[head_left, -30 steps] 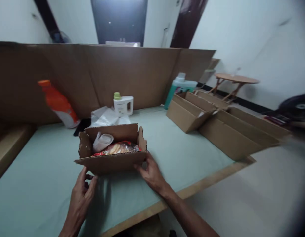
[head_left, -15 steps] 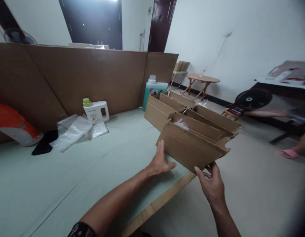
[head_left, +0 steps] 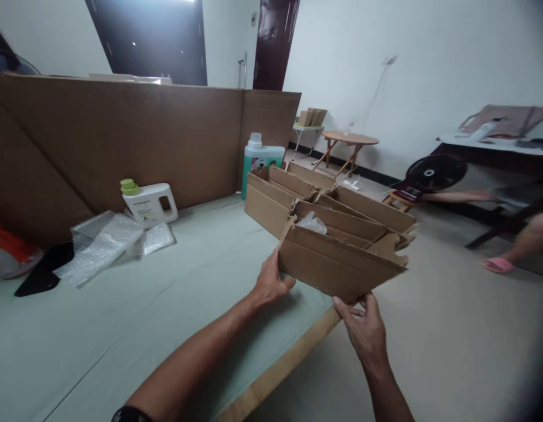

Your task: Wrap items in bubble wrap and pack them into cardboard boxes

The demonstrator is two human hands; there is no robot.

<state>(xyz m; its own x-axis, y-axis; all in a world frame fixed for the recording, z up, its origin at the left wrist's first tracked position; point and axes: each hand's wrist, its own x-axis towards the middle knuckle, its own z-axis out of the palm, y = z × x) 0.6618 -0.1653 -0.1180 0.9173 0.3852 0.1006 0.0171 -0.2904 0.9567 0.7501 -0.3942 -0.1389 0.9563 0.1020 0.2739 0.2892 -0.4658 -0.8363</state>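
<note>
A brown cardboard box (head_left: 337, 261) with several upright dividers stands at the table's right edge, partly jutting past it. My left hand (head_left: 271, 278) is at the near left corner of this box, fingertips against its side and thumb apart from the fingers. At the lower right corner, my right hand (head_left: 365, 328) pinches the box's bottom edge, thumb in front; its fingertips are partly hidden beneath. Clear crumpled plastic (head_left: 313, 223) shows inside one compartment. Behind the box's far left end is a bottle of teal liquid (head_left: 262, 158).
A white jug with a green cap (head_left: 150, 202) stands behind bubble wrap (head_left: 108, 240) on the table (head_left: 178, 328). A black flat object (head_left: 45, 272) and an orange-white pack (head_left: 10, 252) lie left. A cardboard screen (head_left: 166, 140) borders the back. A person's foot in a pink slipper (head_left: 499, 265) shows right.
The view has turned slightly right, so most things appear further left. My left hand now meets the box's left corner, and the near part of the box has shifted slightly right.
</note>
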